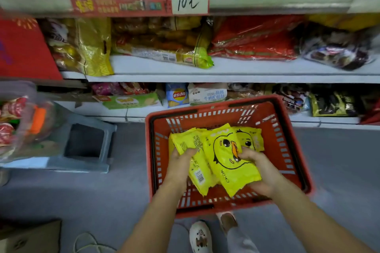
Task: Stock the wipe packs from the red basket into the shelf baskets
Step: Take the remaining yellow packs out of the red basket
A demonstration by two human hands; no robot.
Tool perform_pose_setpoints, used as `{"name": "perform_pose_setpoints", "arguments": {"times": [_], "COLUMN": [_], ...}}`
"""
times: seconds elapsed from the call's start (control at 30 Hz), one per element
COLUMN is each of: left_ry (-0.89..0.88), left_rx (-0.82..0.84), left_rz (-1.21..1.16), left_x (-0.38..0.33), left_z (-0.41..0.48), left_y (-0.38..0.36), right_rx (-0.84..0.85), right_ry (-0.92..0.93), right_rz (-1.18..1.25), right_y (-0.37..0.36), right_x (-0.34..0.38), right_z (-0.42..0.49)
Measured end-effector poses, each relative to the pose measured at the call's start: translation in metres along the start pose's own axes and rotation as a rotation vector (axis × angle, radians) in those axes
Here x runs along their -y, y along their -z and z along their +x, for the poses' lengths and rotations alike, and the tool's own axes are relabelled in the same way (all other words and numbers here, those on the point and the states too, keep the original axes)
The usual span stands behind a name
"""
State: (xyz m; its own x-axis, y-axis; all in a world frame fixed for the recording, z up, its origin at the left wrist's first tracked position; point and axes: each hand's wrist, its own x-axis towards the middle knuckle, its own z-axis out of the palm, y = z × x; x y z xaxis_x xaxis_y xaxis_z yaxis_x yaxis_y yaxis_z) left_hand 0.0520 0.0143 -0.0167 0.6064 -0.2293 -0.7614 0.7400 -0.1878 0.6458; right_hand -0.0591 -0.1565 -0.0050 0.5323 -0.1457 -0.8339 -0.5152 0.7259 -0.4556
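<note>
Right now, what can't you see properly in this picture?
All in the head view:
- Number of wipe packs: they overlap, and the left hand and right hand cover parts.
- Floor of the red basket: hidden under the packs.
- Print on the packs: too small.
- The clear bag at left: blurred, cut by the edge.
- The red shelf sign: printed part blurred.

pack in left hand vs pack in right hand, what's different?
1. The left pack shows fine print, its back side; the right pack shows a cartoon duck face.
2. The right pack lies on top, overlapping the left pack.
3. The left hand grips the left pack from above; the right hand pinches the right pack at the duck face.
Shared: both yellow, both inside the red basket.
</note>
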Motion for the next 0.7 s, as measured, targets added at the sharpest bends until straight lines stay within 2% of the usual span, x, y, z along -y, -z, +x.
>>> {"name": "perform_pose_setpoints", "arguments": {"times": [0.07, 0.13, 0.3, 0.37, 0.43, 0.6, 0.7], "left_ry": [0.03, -0.04, -0.193, -0.238, -0.266, -0.27, -0.274], "left_rx": [0.122, 0.231, 0.208, 0.195, 0.206, 0.16, 0.22], "left_rz": [-0.128, -0.08, 0.073, 0.112, 0.113, 0.079, 0.075], "left_x": [-0.015, -0.028, -0.054, -0.063, -0.072, -0.085, -0.094], "left_z": [-0.025, -0.053, -0.115, -0.132, -0.146, -0.174, -0.202], "left_y": [-0.002, -0.007, -0.026, -0.038, -0.053, -0.098, -0.136], "right_rx": [0.113, 0.181, 0.207, 0.148, 0.086, -0.039, -0.187], "right_ry": [-0.028, -0.042, 0.104, 0.222, 0.33, 0.528, 0.656], "right_rz": [0.02, -0.043, -0.31, -0.543, -0.602, -0.528, -0.347], "right_y": [-0.004, -0.014, -0.026, -0.026, -0.021, 0.006, 0.033], "right_x": [0.008, 0.019, 0.046, 0.052, 0.057, 0.075, 0.083], "right_z": [-0.027, -0.056, -0.123, -0.15, -0.174, -0.215, -0.231]}}
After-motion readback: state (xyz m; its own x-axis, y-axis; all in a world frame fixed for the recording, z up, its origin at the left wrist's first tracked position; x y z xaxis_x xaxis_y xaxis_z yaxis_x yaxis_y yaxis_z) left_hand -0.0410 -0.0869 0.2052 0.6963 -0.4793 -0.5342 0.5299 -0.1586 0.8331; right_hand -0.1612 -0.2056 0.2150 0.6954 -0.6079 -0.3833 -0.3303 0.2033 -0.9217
